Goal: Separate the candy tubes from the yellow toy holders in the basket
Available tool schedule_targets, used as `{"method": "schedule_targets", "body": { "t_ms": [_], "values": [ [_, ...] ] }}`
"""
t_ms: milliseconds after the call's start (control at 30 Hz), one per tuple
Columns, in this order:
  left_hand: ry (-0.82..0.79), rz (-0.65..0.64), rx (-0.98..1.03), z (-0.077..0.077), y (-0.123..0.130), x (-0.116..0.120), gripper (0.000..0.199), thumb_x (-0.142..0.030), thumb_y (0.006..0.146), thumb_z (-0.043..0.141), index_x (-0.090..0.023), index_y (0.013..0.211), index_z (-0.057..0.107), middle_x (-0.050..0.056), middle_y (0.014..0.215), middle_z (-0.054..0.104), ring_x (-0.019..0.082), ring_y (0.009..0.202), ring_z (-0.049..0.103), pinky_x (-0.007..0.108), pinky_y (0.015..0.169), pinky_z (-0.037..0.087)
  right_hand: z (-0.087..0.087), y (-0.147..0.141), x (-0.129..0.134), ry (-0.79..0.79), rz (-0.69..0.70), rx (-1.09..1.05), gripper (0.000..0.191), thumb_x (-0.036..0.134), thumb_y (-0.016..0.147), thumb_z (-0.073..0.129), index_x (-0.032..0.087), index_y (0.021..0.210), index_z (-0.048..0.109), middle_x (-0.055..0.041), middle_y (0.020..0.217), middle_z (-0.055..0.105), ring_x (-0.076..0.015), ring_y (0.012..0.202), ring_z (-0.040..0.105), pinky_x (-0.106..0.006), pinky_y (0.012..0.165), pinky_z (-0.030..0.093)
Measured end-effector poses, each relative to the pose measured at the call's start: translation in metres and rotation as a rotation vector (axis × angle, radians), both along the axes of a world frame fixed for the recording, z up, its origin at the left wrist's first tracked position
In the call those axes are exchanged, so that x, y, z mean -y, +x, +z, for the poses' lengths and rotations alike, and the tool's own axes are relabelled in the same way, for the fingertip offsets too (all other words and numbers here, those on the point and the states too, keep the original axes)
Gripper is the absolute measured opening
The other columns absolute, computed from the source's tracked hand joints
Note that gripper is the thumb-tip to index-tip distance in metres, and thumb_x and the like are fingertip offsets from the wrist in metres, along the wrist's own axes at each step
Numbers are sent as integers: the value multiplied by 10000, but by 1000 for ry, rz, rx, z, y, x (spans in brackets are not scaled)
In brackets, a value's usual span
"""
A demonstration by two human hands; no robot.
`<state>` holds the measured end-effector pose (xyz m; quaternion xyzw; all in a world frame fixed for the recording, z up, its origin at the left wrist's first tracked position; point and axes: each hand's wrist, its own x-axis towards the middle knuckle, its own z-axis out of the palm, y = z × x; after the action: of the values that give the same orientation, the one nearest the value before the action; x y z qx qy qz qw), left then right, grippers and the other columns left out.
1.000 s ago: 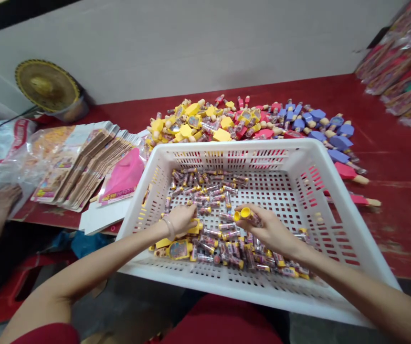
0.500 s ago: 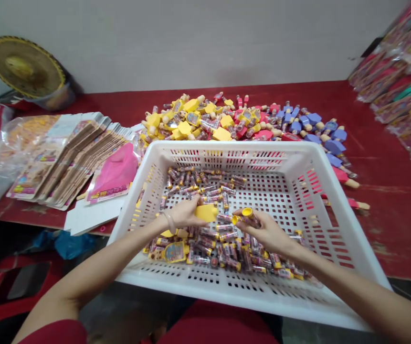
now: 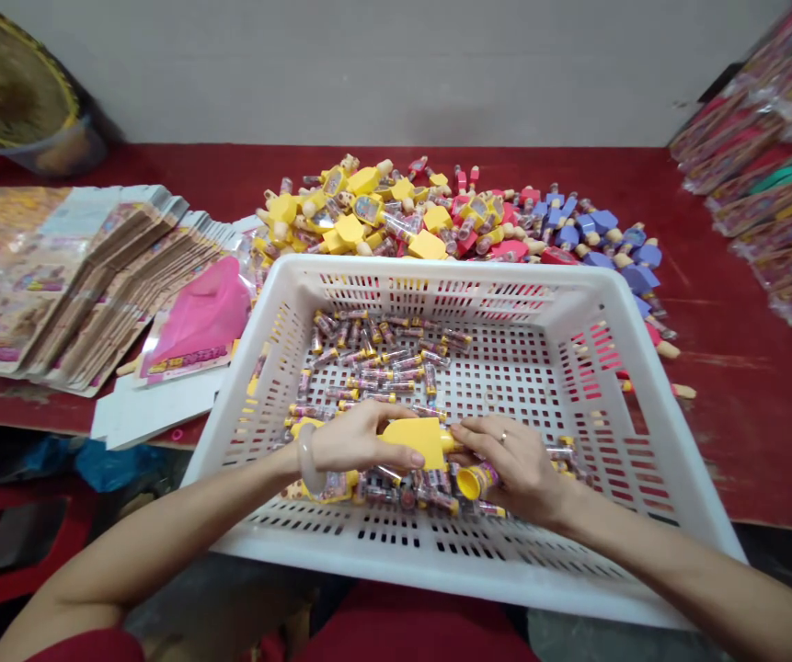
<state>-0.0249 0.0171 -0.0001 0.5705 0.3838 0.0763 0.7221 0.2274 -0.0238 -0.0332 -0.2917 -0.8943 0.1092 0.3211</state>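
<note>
My left hand (image 3: pixel 350 439) is closed on a flat yellow paddle-shaped plastic piece (image 3: pixel 419 439), thumb along its near edge. In my right hand (image 3: pixel 523 464), which wears a ring, are small clear tubes with yellow ends. One tube (image 3: pixel 476 480) points its round yellow end toward me; another lies in line with the yellow piece's narrow end and meets it. My right fingers partly hide that joint. Both hands are over a white plastic basket (image 3: pixel 561 588) with many similar tubes (image 3: pixel 396 368) on its floor. Some yellow pieces lie beneath my left wrist.
Behind the basket, yellow, red and purple paddle-shaped toys (image 3: pixel 430 244) are heaped on the red table (image 3: pixel 747 414). Printed cards (image 3: pixel 106 285) and a pink piece (image 3: pixel 202 308) lie left. Stacked packages (image 3: pixel 782 175) stand right. A red stool (image 3: pixel 16 542) is below the table.
My hands have come together, bringing a tube from my right hand against the yellow piece's narrow end. The yellow piece is now nearer me, and the view has shifted slightly.
</note>
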Motion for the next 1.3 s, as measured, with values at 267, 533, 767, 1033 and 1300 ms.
{"method": "schedule_targets", "body": {
  "t_ms": [267,533,767,1033,1300],
  "values": [
    [140,-149,-83,0,-4,3,495,-520,780,654,-132,1085,619,53,815,668,103,558,546,189,449,364,10,-6,10,-258,-41,-38,218,230,895,501,144,1059,617,-124,923,671,-220,775,612,-345,629,488],
    [1067,-273,-323,-33,1,-2,347,-379,874,583,-218,1180,592,61,1072,681,206,925,632,303,791,463,-7,-5,-16,-1423,-106,-191,275,440,844,595,165,853,589,-23,677,589,-118,477,462,-234,432,368],
    [386,-256,-210,-35,-3,-5,500,-567,832,574,-136,1084,582,41,854,679,141,639,602,228,532,415,3,-1,-8,-578,-109,52,218,317,876,545,183,1017,644,-90,911,655,-230,828,587,-380,751,459],
    [1288,-358,-348,-27,-3,-9,248,-197,899,495,-230,1116,609,64,1163,643,197,958,593,332,817,414,-9,-5,-14,-1646,6,-203,326,488,841,543,171,768,556,-24,667,610,-100,394,424,-216,359,310],
    [-97,-197,-103,-26,-3,-10,439,-516,732,696,-154,951,579,5,742,641,75,468,443,192,417,331,-9,-4,-4,-120,-11,146,388,124,860,463,135,1241,536,-132,1003,646,-242,864,581,-385,730,490]
  ]
}}
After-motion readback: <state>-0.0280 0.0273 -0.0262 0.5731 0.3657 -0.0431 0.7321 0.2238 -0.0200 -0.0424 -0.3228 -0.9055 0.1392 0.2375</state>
